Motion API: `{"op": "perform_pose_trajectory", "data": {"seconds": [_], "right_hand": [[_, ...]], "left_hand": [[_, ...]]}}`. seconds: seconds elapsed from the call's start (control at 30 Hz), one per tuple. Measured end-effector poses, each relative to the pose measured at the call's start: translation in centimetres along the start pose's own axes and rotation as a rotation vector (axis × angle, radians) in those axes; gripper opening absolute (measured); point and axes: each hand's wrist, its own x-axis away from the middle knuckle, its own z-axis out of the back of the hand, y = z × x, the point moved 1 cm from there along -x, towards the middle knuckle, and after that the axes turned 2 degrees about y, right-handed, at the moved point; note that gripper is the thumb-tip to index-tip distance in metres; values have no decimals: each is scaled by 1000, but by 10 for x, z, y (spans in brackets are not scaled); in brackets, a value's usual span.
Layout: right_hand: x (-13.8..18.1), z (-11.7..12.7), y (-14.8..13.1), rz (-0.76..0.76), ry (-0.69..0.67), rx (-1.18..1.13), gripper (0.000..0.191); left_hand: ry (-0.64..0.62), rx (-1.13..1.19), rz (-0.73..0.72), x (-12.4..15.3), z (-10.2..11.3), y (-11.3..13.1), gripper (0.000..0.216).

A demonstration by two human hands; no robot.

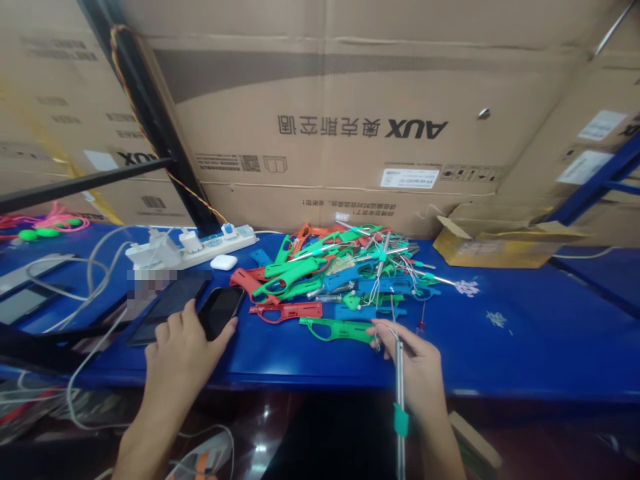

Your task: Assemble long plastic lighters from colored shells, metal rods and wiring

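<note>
My left hand (177,350) has its thumb and fingers at the two sides of a black smartphone (221,308), which lies on the blue table. In my right hand (417,367) is a metal lighter tube (400,380) with a green plastic piece and a thin looped wire; its lower end points toward me. Just left of those fingertips lies a green lighter handle shell (345,330). Behind it is a heap of red, blue and green lighter shells (295,273), mixed with more metal tubes and wires. A small screwdriver (421,327) with a red part is close by on the right.
A power strip (200,248) with plugs and a white earbud case (223,262) are at the back left, near a dark tablet (170,307). An open cardboard box (500,243) stands at the back right. Small pale parts (467,287) lie before it. Large cartons (320,87) wall the back.
</note>
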Motion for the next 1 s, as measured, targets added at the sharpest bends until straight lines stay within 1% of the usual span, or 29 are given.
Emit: {"op": "perform_pose_trajectory", "data": {"seconds": [0.13, 0.33, 0.57, 0.73, 0.87, 1.0], "right_hand": [[2, 2, 2, -12, -7, -14, 29], [2, 2, 0, -9, -19, 15, 31], [1, 1, 0, -6, -26, 34, 29], [2, 3, 1, -25, -32, 38, 33], [2, 3, 3, -23, -36, 21, 32], [1, 2, 4, -20, -43, 18, 33]], "left_hand": [[5, -46, -6, -5, 1, 1, 79], [-41, -103, 3, -12, 9, 11, 74], [-58, -118, 7, -16, 9, 12, 72], [-74, -115, 15, -16, 11, 15, 73], [-43, -111, 6, -14, 10, 15, 76], [34, -60, -29, -15, 1, 7, 86]]}}
